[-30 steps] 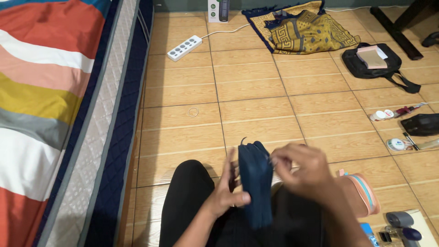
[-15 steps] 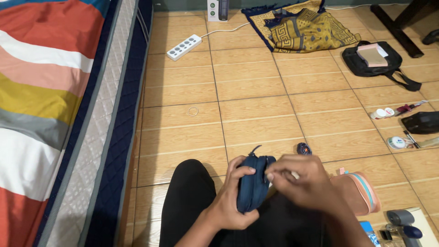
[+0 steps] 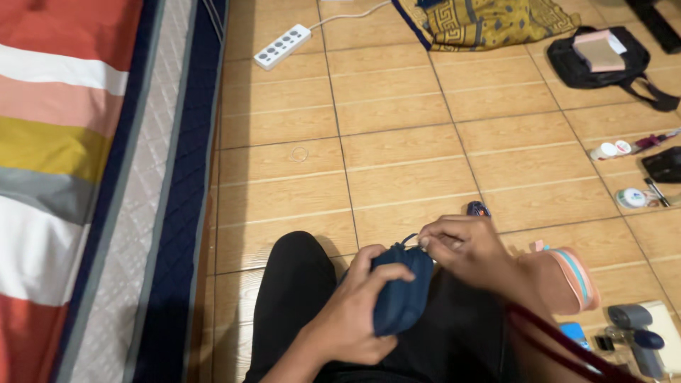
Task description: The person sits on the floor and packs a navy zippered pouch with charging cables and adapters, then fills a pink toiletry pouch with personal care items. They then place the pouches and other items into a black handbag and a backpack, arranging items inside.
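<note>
I sit on the tiled floor with a dark blue zip pouch (image 3: 401, 301) over my lap. My left hand (image 3: 355, 312) wraps around the pouch from the left, thumb across its top. At the pouch's top right corner my right hand (image 3: 464, 248) pinches the zipper pull, next to a short dark cord loop. A small dark blue and red object (image 3: 478, 208) lies on the tile just beyond my right hand.
A pink pouch (image 3: 564, 280) lies right of my knee, with small gadgets (image 3: 635, 333) beyond it. A striped mattress (image 3: 64, 142) runs along the left. On the floor are a white power strip (image 3: 282, 47), a patterned rug (image 3: 496, 21), a black bag (image 3: 603, 60), a rubber band (image 3: 300, 153) and toiletries (image 3: 631, 198).
The pouch has dropped from upright to lying lower in my lap. My left hand shifted over its top, my right hand moved to the top corner. The view tilted downward.
</note>
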